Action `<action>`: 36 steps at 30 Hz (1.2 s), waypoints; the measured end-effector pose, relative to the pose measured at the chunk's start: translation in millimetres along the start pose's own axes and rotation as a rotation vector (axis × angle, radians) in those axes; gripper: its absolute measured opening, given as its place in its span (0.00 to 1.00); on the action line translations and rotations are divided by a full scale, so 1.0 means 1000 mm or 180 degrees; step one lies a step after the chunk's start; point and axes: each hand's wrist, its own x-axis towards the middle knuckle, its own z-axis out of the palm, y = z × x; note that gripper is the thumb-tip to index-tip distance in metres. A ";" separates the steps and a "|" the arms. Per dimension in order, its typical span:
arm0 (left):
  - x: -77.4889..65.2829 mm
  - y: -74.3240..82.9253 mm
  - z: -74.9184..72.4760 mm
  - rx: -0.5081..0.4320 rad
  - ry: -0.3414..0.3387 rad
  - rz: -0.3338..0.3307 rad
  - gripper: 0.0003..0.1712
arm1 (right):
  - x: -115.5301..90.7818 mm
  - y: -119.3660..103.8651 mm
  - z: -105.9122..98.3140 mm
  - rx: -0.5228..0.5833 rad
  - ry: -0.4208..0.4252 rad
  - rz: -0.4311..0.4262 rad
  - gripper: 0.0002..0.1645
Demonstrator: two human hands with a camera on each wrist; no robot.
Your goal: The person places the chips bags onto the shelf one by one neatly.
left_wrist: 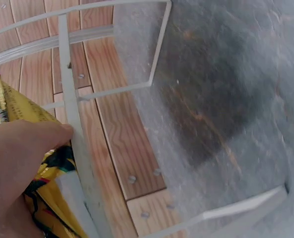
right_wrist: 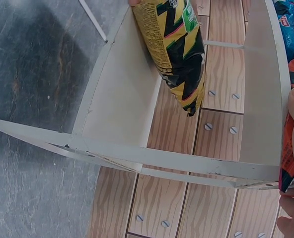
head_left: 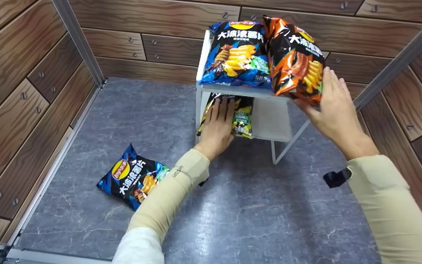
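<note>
My left hand (head_left: 216,126) reaches onto the lower shelf (head_left: 272,119) of a white rack and holds a yellow-and-black bag of chips (head_left: 243,119). The left wrist view shows the thumb against this bag, close to the shelf's edge; the other fingers are partly hidden there. My right hand (head_left: 337,110) grips the lower right side of an orange-and-black bag of chips (head_left: 299,62) on the top shelf, thumb low and fingers along its side. Left of it, touching, leans a blue-and-black bag of chips (head_left: 238,55).
Another blue bag of chips (head_left: 128,179) lies on the grey marbled floor (head_left: 233,216), left of my left forearm. Wood-patterned walls (head_left: 170,47) with metal corner posts (head_left: 81,40) enclose the space. The rack's thin white leg (head_left: 274,152) stands at the front right.
</note>
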 end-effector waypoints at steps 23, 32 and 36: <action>-0.007 -0.002 0.005 -0.0929 0.0120 -0.0021 0.62 | 0.000 0.000 0.001 0.0056 -0.0023 0.0048 0.61; -0.020 -0.011 -0.010 -0.0892 0.0222 0.0253 0.60 | -0.001 0.000 0.001 0.0051 0.0012 0.0030 0.61; -0.029 -0.017 -0.018 -0.1013 0.0426 0.0426 0.56 | -0.001 0.001 0.002 0.0045 0.0062 0.0005 0.61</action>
